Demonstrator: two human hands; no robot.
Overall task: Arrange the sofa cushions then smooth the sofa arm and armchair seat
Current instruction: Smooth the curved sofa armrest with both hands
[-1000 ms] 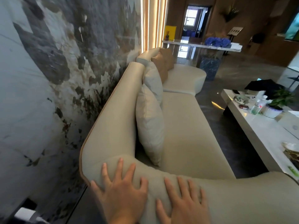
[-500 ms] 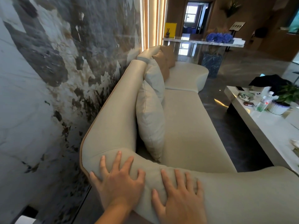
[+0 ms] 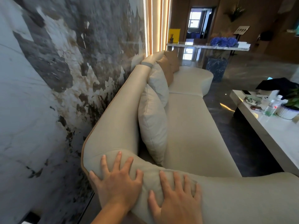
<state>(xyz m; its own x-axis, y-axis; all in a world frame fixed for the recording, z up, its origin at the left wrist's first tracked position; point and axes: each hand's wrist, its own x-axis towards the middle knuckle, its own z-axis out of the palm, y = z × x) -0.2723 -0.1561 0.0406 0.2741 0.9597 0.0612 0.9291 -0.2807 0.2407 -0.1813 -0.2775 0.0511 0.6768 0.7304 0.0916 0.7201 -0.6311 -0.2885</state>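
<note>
A long cream sofa (image 3: 191, 130) runs along the wall away from me. Its near arm (image 3: 234, 196) curves across the bottom of the view. My left hand (image 3: 117, 181) lies flat on the arm near the back corner, fingers spread. My right hand (image 3: 176, 198) presses flat on the arm beside it, fingers apart. Two cream cushions, the near one (image 3: 152, 125) and the one behind (image 3: 159, 83), stand upright against the backrest. Two tan cushions (image 3: 169, 65) lean at the far end.
A marbled wall (image 3: 48, 78) is tight against the sofa's back on the left. A white low table (image 3: 275, 131) with a bottle, a potted plant and small items stands to the right across a dark floor aisle. A console with blue flowers (image 3: 223, 42) is far behind.
Both hands have slid a little along the sofa arm, staying flat on it. My view has lifted slightly, showing more of the wrist.
</note>
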